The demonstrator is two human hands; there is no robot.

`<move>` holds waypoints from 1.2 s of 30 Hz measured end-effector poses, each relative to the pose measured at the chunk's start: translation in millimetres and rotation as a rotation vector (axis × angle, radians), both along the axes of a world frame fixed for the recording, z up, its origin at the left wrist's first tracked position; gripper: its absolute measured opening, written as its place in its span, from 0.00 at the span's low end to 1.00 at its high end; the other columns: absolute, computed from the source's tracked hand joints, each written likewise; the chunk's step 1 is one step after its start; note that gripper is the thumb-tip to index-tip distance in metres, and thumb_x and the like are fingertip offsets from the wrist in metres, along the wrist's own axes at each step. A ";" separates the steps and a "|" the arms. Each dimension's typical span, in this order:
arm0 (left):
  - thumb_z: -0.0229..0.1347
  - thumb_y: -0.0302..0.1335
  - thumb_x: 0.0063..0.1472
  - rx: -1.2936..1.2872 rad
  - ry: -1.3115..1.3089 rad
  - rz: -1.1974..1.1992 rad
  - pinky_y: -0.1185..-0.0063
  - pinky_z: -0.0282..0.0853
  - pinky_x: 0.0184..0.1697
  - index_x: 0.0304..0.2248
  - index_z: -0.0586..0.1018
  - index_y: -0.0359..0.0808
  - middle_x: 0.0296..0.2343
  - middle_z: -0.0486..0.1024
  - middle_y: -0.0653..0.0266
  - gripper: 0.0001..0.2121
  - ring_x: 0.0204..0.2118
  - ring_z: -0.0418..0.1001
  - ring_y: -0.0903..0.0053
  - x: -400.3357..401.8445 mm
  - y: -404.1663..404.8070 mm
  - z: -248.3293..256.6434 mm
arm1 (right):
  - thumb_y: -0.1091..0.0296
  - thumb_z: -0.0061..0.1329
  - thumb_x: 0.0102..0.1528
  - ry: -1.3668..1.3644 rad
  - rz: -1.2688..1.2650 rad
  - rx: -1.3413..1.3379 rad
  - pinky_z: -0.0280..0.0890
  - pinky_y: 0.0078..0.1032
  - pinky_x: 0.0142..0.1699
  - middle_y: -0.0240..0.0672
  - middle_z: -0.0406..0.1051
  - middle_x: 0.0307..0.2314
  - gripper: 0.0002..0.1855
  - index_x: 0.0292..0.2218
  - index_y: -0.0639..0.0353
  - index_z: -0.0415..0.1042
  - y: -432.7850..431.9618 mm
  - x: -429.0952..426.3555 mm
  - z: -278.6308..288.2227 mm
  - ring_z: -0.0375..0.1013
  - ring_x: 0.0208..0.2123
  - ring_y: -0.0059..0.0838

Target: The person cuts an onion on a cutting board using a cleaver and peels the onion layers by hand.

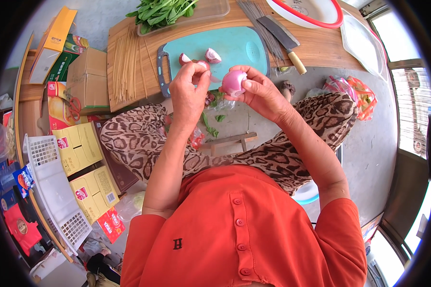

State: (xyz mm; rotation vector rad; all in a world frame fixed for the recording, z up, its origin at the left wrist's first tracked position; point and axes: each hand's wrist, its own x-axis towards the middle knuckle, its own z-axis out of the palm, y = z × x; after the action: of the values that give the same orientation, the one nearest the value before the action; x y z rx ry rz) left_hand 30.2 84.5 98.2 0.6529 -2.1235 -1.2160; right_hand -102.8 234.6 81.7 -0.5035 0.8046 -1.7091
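My right hand holds a peeled red onion near the front edge of the turquoise cutting board. Just left of it, my left hand pinches a thin piece of onion skin between thumb and forefinger. Beyond my left hand, onion pieces lie on the board: one wedge towards the middle, another further left, and a third piece partly hidden by my fingers. A cleaver with a wooden handle rests right of the board, partly on metal skewers.
Bamboo skewers lie left of the board. Leafy greens fill a clear tray at the back; a red-rimmed basin stands at the back right. Scissors and a cardboard box are at left. A small wooden stool stands below.
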 end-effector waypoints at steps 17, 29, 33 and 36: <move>0.58 0.19 0.57 0.027 0.072 -0.223 0.81 0.70 0.39 0.37 0.81 0.29 0.32 0.76 0.64 0.07 0.36 0.74 0.79 4.7 16.1 42.6 | 0.61 0.54 0.57 -0.174 0.137 -0.123 0.66 0.34 0.56 0.37 0.67 0.45 0.24 0.50 0.63 0.64 1.1 -7.6 -6.3 0.70 0.48 0.30; 0.60 0.17 0.53 -0.107 0.014 -0.168 0.81 0.70 0.38 0.34 0.83 0.31 0.29 0.77 0.63 0.07 0.33 0.75 0.78 7.9 21.6 53.2 | 0.63 0.56 0.56 -0.132 0.126 -0.115 0.65 0.29 0.57 0.34 0.68 0.44 0.24 0.50 0.62 0.64 3.9 -7.0 -7.0 0.69 0.48 0.28; 0.59 0.16 0.53 -0.068 0.009 -0.179 0.81 0.70 0.38 0.33 0.83 0.31 0.29 0.77 0.64 0.07 0.33 0.75 0.79 7.4 21.8 53.3 | 0.63 0.56 0.56 -0.121 0.129 -0.115 0.66 0.29 0.56 0.35 0.68 0.44 0.24 0.50 0.63 0.64 4.0 -6.9 -6.5 0.70 0.48 0.28; 0.59 0.16 0.54 -0.097 0.018 -0.167 0.82 0.70 0.38 0.33 0.82 0.31 0.29 0.77 0.64 0.07 0.33 0.75 0.80 6.3 21.9 48.6 | 0.63 0.56 0.56 -0.119 0.134 -0.106 0.66 0.29 0.56 0.35 0.69 0.44 0.24 0.49 0.63 0.65 4.6 -5.7 -6.1 0.70 0.47 0.28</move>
State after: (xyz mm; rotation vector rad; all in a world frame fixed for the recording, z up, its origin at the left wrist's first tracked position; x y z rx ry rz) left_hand 36.5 106.4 146.7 0.4278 -2.2420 -1.1918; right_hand -108.5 239.3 75.6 -0.5110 0.5842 -1.6470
